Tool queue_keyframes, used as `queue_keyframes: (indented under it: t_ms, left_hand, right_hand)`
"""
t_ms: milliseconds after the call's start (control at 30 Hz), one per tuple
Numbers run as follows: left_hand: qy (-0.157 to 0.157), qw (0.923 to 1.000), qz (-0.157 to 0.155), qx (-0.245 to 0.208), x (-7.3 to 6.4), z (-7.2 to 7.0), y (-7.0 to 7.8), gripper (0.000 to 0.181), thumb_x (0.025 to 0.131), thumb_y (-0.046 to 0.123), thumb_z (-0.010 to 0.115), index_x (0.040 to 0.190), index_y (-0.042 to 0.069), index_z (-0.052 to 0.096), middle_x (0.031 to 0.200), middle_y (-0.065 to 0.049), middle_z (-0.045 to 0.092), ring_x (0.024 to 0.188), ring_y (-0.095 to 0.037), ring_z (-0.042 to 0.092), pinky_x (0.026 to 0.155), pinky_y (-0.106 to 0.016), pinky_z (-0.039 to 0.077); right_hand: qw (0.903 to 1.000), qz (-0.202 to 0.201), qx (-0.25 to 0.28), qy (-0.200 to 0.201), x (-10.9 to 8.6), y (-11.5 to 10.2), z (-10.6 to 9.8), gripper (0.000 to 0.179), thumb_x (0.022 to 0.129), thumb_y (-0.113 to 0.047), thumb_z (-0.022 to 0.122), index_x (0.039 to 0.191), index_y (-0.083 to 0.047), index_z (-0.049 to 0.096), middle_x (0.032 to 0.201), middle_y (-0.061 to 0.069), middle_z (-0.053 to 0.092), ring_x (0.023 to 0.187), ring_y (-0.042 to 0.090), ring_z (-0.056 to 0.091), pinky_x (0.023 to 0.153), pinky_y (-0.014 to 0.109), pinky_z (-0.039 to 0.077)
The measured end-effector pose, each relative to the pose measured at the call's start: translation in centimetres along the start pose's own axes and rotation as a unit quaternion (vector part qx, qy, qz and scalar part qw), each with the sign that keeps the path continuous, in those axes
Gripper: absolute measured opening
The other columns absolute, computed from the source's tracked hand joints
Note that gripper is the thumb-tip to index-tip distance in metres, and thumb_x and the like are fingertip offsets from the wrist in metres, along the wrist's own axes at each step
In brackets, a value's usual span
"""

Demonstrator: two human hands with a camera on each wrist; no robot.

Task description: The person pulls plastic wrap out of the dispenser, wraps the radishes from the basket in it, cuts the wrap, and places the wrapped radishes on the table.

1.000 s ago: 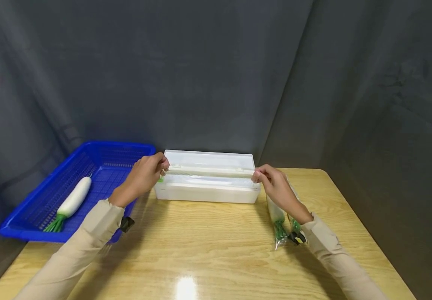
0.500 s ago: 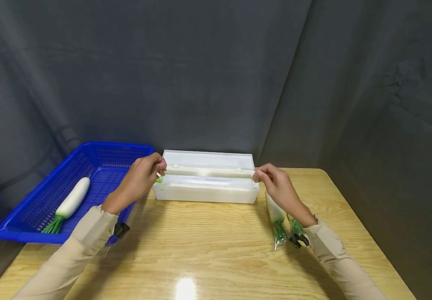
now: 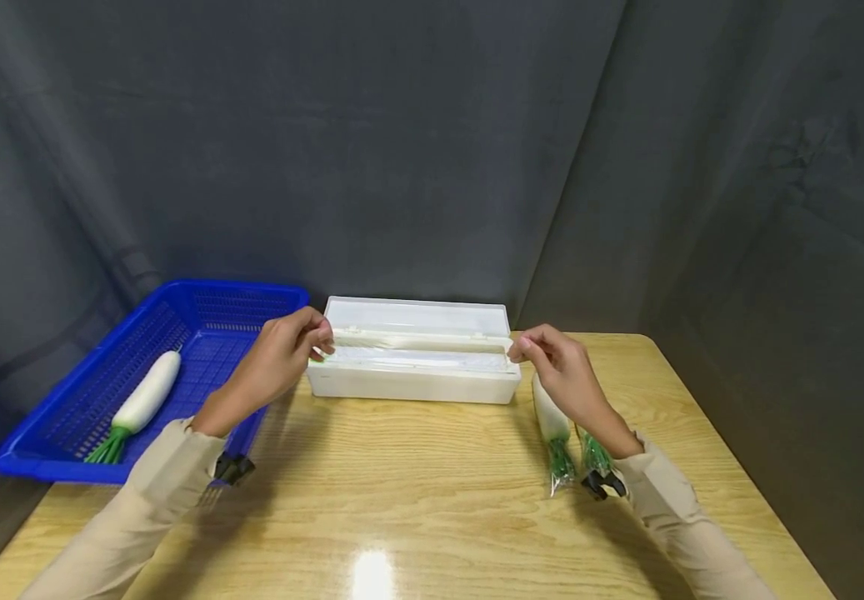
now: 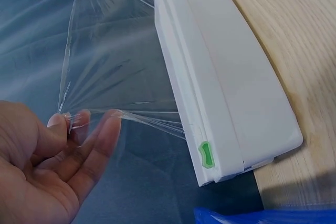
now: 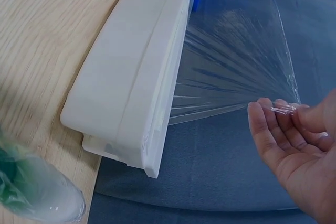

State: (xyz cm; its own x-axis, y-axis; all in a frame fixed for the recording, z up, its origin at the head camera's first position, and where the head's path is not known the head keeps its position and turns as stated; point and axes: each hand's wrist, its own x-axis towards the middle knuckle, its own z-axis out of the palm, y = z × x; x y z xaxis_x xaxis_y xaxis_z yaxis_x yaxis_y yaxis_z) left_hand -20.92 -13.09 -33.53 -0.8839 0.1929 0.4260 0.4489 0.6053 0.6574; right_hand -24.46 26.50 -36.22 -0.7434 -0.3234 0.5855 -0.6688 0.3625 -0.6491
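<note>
On the desk [image 3: 402,483] stand one blue basket [image 3: 64,472] and, beside it, one open white box [image 3: 409,387] with clear film [image 4: 113,77] stretched out of it. The left hand [image 3: 277,354] and right hand [image 3: 565,375] each pinch that film's edge between thumb and fingers, above the box. One white radish [image 3: 150,392] lies in the basket, two plastic-wrapped radishes [image 3: 549,414] below the right hand.

Wrapped radish [image 3: 549,415] partly hidden behind right hand [image 3: 568,372], head view.

A dark grey curtain [image 3: 402,150] hangs behind the wooden table [image 3: 417,483].
</note>
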Motion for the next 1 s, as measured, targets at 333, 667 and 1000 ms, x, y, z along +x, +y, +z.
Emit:
queue_keyframes:
  t_ms: [333, 667, 1000]
  left_hand:
    - [0.018, 0.9995, 0.022, 0.01, -0.6, -0.4, 0.8, 0.017, 0.106, -0.004, 0.054, 0.095, -0.001, 0.066, 0.084, -0.011, 0.073, 0.079, -0.032, 0.073, 0.071, -0.033, 0.062]
    - [0.046, 0.9947, 0.07, 0.061, -1.5, -0.9, 1.6, 0.012, 0.104, 0.0, 0.06, 0.095, 0.003, 0.067, 0.084, -0.004, 0.073, 0.075, -0.016, 0.07, 0.068, -0.026, 0.056]
    - [0.074, 0.9873, 0.117, 0.079, -1.9, -1.5, 2.3, 0.009, 0.101, -0.003, 0.063, 0.094, 0.003, 0.065, 0.081, -0.004, 0.069, 0.071, -0.01, 0.06, 0.066, -0.016, 0.047]
  right_hand:
    - [0.9993, -0.019, 0.025, 0.017, -0.3, -0.6, -0.2, 0.013, 0.104, 0.008, 0.055, 0.102, 0.005, 0.068, 0.096, 0.016, 0.073, 0.089, 0.012, 0.07, 0.083, 0.016, 0.054]
    - [0.998, -0.039, 0.039, 0.032, -0.6, -1.6, -0.5, 0.013, 0.101, 0.013, 0.056, 0.1, 0.008, 0.067, 0.095, 0.018, 0.072, 0.089, 0.011, 0.069, 0.084, 0.016, 0.055]
    - [0.9975, -0.045, 0.04, 0.037, -0.8, -2.5, -1.0, 0.013, 0.1, 0.015, 0.056, 0.101, 0.008, 0.066, 0.095, 0.018, 0.071, 0.09, 0.009, 0.069, 0.084, 0.016, 0.054]
